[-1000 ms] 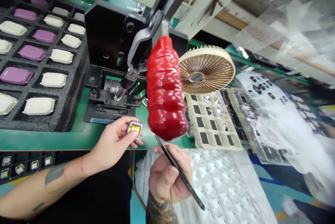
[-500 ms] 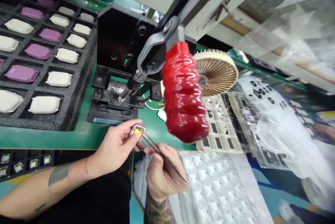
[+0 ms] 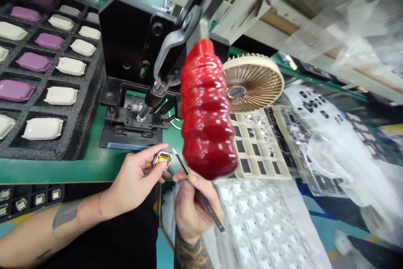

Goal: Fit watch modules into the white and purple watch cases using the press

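Observation:
My left hand (image 3: 140, 176) pinches a small purple-rimmed casing (image 3: 163, 159) between thumb and fingers, just over the bench's front edge. Its open side faces up and shows a yellow part inside. In my right hand (image 3: 197, 202) is a pair of black tweezers (image 3: 206, 205), gripped between thumb and fingers. The tweezer tips point up and left, a little to the right of the casing and apart from it. Something whitish shows at the tips; whether it is a held piece or a glint, I cannot tell.
A lever press (image 3: 132, 109) with a red ribbed handle (image 3: 208, 113) stands ahead, the handle hanging above my right hand. Left is a foam tray (image 3: 82, 134) of white and purple cases. Rightward are a round fan (image 3: 253, 82), a compartment box (image 3: 283, 173) and clear blister trays (image 3: 261, 223).
The tweezer tips have moved off the casing, up and to the right, and the tweezers have turned in my right hand. My left hand keeps its grip on the casing.

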`<state>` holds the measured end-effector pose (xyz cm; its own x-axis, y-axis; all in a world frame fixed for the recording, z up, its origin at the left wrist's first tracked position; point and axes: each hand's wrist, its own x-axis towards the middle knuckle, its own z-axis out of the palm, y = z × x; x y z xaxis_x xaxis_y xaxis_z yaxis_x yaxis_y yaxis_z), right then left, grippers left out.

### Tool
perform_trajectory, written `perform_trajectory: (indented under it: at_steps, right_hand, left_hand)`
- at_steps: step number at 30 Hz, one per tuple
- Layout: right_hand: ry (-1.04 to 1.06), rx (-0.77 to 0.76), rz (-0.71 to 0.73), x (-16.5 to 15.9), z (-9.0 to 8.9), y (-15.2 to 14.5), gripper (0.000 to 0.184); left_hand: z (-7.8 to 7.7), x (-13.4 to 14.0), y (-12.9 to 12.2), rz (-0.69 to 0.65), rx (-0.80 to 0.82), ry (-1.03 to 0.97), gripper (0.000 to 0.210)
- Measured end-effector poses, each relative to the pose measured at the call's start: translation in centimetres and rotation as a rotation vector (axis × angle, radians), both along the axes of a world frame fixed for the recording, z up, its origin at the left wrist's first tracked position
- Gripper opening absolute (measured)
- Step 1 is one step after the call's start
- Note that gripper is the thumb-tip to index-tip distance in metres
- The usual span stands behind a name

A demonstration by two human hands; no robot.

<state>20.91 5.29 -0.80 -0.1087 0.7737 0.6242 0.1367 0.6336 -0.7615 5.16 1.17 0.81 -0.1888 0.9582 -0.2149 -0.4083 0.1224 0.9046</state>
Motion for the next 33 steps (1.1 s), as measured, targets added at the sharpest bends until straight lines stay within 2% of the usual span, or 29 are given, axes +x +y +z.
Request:
perform_trajectory:
  at_steps: [3,6,9,12,17,24,26,29,31,33]
  right_hand:
    - [0.049,0.0,-0.063,0.0,-0.2,0.1,0.012]
    - [0.159,0.041,-0.09,0.1,-0.4,0.4,0.013]
    - [0.053,0.027,-0.065,0.9,-0.7,0.5,0.017]
    - [-0.042,0.04,-0.048,1.5,-0.8,0.5,0.012]
    - [-0.019,0.114,0.03,0.7,-0.5,0.6,0.014]
    - [-0.041,0.189,0.034,-0.2,-0.1,0.9,0.024]
    - [-0.018,0.117,0.025,-0.3,-0.2,0.9,0.022]
    - [0.102,-0.186,0.034,-0.6,0.2,0.5,0.013]
    - [0.205,-0.397,0.135,-0.8,0.8,0.2,0.018]
    - [0.242,-0.448,0.239,-0.8,1.4,-0.2,0.02]
  left_hand:
    - [0.1,-0.1,0.1,-0.024,-0.003,0.008,0.052]
    - [0.2,-0.2,0.1,-0.049,-0.01,0.02,0.054]
    - [0.3,-0.3,0.1,-0.055,-0.013,0.014,0.054]
    - [0.2,-0.2,0.1,-0.05,-0.013,0.007,0.052]
    - [0.3,-0.3,0.0,-0.042,0.015,0.024,0.05]
    - [0.3,-0.3,-0.1,-0.035,0.016,0.055,0.049]
    - [0.3,-0.4,-0.1,-0.04,0.014,0.057,0.049]
    - [0.3,-0.7,-0.3,-0.077,0.037,0.04,0.05]
    - [0.3,-1.0,-0.4,-0.111,0.061,0.018,0.052]
    - [0.3,-1.1,-0.5,-0.117,0.064,0.0,0.054]
